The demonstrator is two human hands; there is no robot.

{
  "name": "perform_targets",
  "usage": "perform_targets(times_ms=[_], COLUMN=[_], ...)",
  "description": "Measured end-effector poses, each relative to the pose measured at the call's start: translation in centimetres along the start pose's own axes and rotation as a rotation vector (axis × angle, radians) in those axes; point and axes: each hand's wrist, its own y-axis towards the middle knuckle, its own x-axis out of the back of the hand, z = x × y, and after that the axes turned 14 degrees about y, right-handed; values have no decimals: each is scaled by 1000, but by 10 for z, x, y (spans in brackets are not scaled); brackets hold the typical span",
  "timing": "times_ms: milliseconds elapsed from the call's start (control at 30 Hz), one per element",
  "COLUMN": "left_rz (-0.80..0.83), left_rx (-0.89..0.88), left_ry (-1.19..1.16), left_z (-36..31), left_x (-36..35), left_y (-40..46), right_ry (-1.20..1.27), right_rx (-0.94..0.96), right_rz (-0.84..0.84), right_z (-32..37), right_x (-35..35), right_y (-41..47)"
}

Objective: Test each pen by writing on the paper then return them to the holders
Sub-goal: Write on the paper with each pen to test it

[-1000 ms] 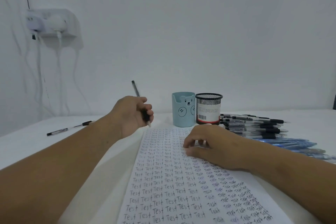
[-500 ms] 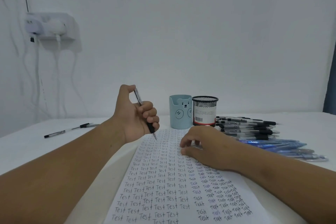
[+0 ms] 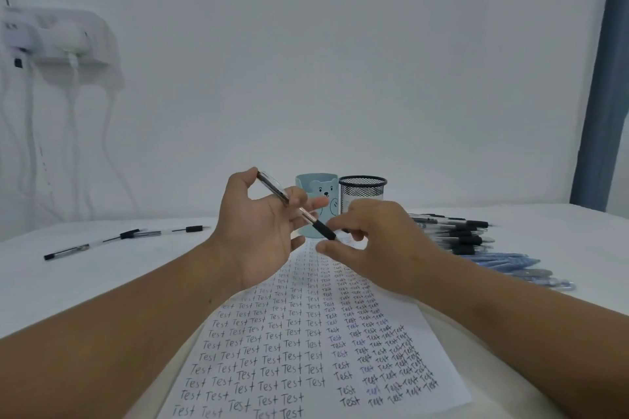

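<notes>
Above the far end of the paper (image 3: 306,333), my left hand (image 3: 262,231) holds one pen (image 3: 295,210) aslant in the air: clear barrel, black rubber grip, cap end up by the thumb, tip pointing down and right. The fingers of this hand are loosely spread beneath the barrel. My right hand (image 3: 377,241) hangs just beside the tip, fingers curled toward the black grip; I cannot tell whether they touch it. The sheet is covered in columns of the word "Test", black at left, partly blue at right. Behind the hands stand the pale blue bear holder (image 3: 316,187) and the black mesh holder (image 3: 363,188), side by side. A heap of black pens (image 3: 456,231) and blue pens (image 3: 510,264) lies at right on the table (image 3: 102,279); two pens (image 3: 126,238) lie apart at left. Half a second ago the left hand gripped the pen in a fist near the paper and the right hand pressed flat on the sheet; both are now raised.
</notes>
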Motion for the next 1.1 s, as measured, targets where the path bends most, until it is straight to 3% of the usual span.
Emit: perform_targets(times_ms=[100, 233, 367, 467, 533, 667, 900, 1100], left_rz=[30, 19, 55, 212, 280, 326, 335, 332], left_rx=[-1, -50, -55, 35, -11, 8, -16, -32], left_ry=[68, 211, 757, 1089, 1221, 1305, 1333, 1366], left_z=[4, 12, 32, 34, 30, 26, 28, 27], left_x=[-5, -3, 0, -3, -12, -13, -9, -9], left_y=[1, 0, 10, 7, -3, -13, -6, -4], right_ry=[-13, 94, 569, 734, 803, 871, 586, 550], right_rx=[-52, -311, -583, -638, -678, -616, -445, -435], right_rz=[28, 71, 154, 214, 189, 201, 191, 224], right_z=[4, 5, 12, 16, 14, 9, 9, 10], right_x=[2, 16, 38, 42, 39, 37, 37, 36], right_y=[-2, -5, -9, -25, -38, -54, -58, -57])
